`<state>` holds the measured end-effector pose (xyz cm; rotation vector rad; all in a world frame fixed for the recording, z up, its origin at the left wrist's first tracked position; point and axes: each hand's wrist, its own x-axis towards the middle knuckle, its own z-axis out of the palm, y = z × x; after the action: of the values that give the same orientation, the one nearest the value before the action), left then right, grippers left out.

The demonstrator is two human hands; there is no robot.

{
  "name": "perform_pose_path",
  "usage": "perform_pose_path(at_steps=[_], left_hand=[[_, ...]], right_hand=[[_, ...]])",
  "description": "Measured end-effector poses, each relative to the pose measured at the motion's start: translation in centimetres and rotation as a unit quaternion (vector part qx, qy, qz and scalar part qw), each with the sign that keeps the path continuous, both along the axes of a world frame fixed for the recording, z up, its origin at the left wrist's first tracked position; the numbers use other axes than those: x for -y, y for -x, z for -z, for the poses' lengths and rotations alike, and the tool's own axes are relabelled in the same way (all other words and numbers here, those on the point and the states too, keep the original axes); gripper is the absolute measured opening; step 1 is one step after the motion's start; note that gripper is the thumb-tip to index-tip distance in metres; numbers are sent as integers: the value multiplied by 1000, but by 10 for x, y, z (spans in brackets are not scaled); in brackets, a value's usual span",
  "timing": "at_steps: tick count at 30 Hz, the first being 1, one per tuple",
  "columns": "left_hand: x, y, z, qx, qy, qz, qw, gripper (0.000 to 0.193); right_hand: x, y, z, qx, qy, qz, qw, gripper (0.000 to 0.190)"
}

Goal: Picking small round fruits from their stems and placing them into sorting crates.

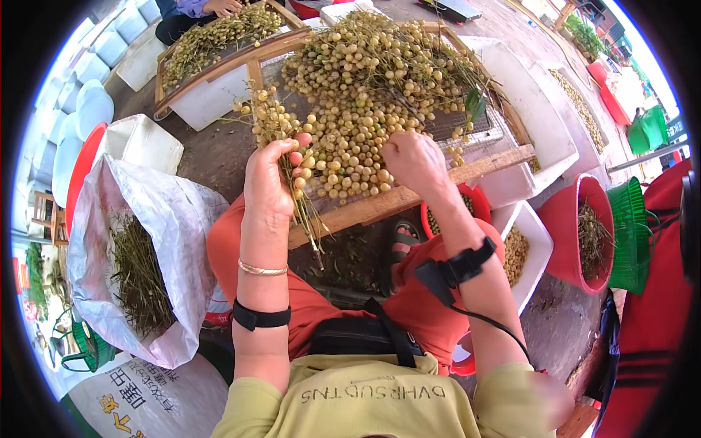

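My left hand [274,169] is closed around a bunch of small round yellow-brown fruit [274,117], its thin stems hanging below the palm. My right hand [414,160], fingers curled, is over the loose fruit [350,159] at the near part of a wood-framed wire mesh screen [394,205]; whether anything is inside its fingers cannot be seen. Behind both hands, a large heap of fruit on stems [378,60] covers the far part of the screen. A green leaf [475,104] sticks out at the heap's right side.
At left stands a white woven sack [191,219] of cut stems. White foam boxes [539,235] and a red bucket [553,241] with stems are at right, beside a green basket [630,241]. Another person's hand [223,6] is at a second screen [208,76], top left.
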<state>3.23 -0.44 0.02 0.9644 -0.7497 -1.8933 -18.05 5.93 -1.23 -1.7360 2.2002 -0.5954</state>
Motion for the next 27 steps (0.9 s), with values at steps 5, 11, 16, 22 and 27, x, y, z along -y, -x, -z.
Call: perform_pose_path(at_steps=[5,11,16,22,27], left_hand=[[15,-5,5,-5,8,-47,999,21],[9,15,-4,44,-9,-12,999,32],[12,13,-4,46,-13,-7,999,32],[16,16,-3,22,-24,-16,999,32],[18,13,3,-13,-34,-8,999,27]], right_hand=[[-46,-2,-16,125,-127,-246,953,19],[12,37,8,11,99,-61,993,15],[50,40,35,-86,130,-45,987,9],[51,39,30,-87,95,-28,991,12],[39,40,9,-8,174,23,984,11]])
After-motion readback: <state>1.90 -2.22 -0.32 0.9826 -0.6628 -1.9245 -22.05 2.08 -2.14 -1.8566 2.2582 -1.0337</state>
